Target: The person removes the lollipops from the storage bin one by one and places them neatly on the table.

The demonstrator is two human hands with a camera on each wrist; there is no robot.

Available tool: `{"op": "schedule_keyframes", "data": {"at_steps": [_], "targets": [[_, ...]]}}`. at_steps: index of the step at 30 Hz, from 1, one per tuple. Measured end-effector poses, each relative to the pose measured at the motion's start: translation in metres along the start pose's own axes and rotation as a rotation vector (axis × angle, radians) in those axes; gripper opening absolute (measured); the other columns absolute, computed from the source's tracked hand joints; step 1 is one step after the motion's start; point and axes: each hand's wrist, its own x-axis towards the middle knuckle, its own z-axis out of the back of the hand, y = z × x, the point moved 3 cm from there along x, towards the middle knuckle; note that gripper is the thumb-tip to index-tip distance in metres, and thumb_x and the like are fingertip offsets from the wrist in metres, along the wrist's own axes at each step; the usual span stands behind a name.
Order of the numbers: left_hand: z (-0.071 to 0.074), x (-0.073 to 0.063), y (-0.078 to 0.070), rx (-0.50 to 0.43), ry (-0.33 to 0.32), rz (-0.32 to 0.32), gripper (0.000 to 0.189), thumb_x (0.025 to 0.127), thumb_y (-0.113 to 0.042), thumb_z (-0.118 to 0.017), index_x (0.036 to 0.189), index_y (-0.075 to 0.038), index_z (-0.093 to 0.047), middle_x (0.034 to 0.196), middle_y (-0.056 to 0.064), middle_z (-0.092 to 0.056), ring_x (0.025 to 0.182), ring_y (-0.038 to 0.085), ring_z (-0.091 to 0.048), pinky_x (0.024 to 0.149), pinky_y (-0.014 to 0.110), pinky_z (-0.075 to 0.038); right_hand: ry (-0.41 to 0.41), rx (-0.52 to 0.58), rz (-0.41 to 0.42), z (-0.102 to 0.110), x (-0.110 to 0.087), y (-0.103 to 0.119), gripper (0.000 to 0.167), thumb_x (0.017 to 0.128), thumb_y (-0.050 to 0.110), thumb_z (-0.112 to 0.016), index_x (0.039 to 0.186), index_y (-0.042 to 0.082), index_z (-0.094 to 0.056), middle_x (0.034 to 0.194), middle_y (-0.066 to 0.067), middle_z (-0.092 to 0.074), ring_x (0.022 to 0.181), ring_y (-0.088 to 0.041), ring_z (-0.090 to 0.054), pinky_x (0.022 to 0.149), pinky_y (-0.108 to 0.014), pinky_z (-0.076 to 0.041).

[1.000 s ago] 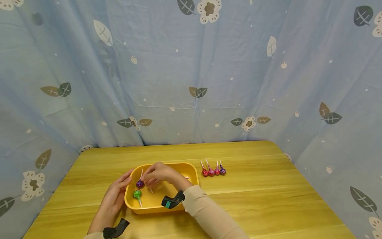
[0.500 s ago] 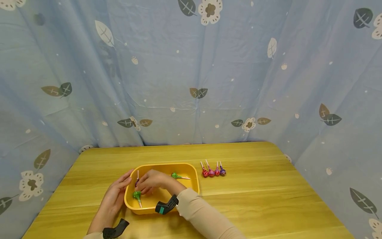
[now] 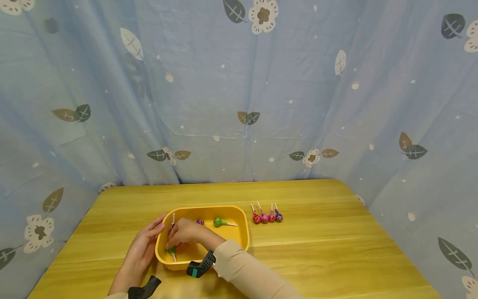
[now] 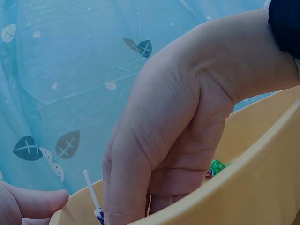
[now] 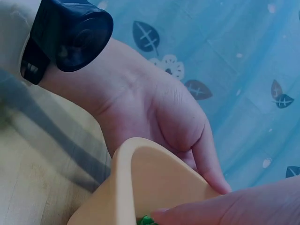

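Observation:
A yellow plastic bin (image 3: 239, 211) stands on the table. My left hand (image 3: 141, 246) holds its left side, thumb at the rim and fingers along the outside wall. My right hand (image 3: 188, 231) reaches down inside, its fingertips pinching the head of a green lollipop (image 3: 172, 251) at the front left; the hand partly covers that head. Beside these fingers a purple lollipop (image 3: 171, 229) leans on the left wall, its white stick (image 4: 92, 190) pointing up. Farther right in the bin lie another green lollipop (image 3: 218, 222) and a red-and-purple one (image 3: 200, 221).
Right of the bin, several red, pink and purple lollipops (image 3: 264, 217) lie in a row on the wooden table (image 3: 317, 249), sticks pointing away. A blue patterned curtain (image 3: 209, 83) hangs behind the table's far edge.
My right hand has moved from the purple lollipop toward the front-left green one. The purple lollipop has shifted left to the wall. Lollipops behind the hand have come into view.

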Motion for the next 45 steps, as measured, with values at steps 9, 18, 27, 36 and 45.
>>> {"op": "schedule_keyframes", "data": {"at_steps": [9, 18, 27, 36, 45], "targets": [[0.001, 0.001, 0.0, -0.022, 0.024, -0.013, 0.027, 0.103, -0.012, -0.046, 0.124, -0.025, -0.058, 0.116, -0.015, -0.061, 0.112, 0.004, -0.055, 0.101, 0.026, -0.041, 0.019, -0.051, 0.027, 0.003, -0.004, 0.002, 0.007, 0.081, 0.004, -0.077, 0.075, 0.003, -0.072, 0.068, 0.001, -0.064, 0.061, -0.014, -0.063, 0.056, -0.023, -0.054], [0.002, 0.0, 0.001, -0.02, 0.027, -0.019, 0.028, 0.103, -0.012, -0.047, 0.119, -0.028, -0.062, 0.117, -0.014, -0.061, 0.113, 0.008, -0.055, 0.1, 0.029, -0.043, 0.198, -0.231, 0.063, -0.001, -0.009, 0.003, 0.008, 0.081, 0.007, -0.077, 0.088, 0.005, -0.074, 0.072, 0.003, -0.063, 0.061, -0.014, -0.062, 0.057, -0.022, -0.054], [0.002, 0.001, 0.001, -0.03, 0.016, -0.007, 0.027, 0.103, -0.012, -0.047, 0.116, -0.03, -0.064, 0.116, -0.016, -0.061, 0.111, 0.004, -0.055, 0.102, 0.028, -0.041, 0.306, -0.199, 0.037, -0.004, -0.009, -0.004, 0.006, 0.086, 0.002, -0.07, 0.09, 0.004, -0.074, 0.079, 0.001, -0.065, 0.064, -0.014, -0.063, 0.061, -0.021, -0.053], [0.002, 0.001, 0.002, -0.026, -0.009, 0.006, 0.027, 0.102, -0.012, -0.049, 0.107, -0.032, -0.067, 0.116, -0.017, -0.06, 0.113, 0.004, -0.054, 0.1, 0.025, -0.042, 0.265, -0.131, 0.079, 0.008, -0.013, -0.004, 0.007, 0.086, 0.004, -0.071, 0.089, 0.002, -0.076, 0.073, 0.002, -0.068, 0.063, -0.016, -0.064, 0.057, -0.024, -0.055], [0.006, 0.004, 0.004, 0.01, -0.047, 0.049, 0.04, 0.103, -0.016, -0.047, 0.142, -0.023, -0.045, 0.123, -0.016, -0.052, 0.127, 0.009, -0.042, 0.109, 0.031, -0.032, 0.18, 0.066, 0.133, 0.036, -0.023, -0.01, 0.013, 0.09, 0.007, -0.068, 0.097, 0.0, -0.076, 0.076, -0.002, -0.071, 0.067, -0.019, -0.067, 0.064, -0.034, -0.058]]}}
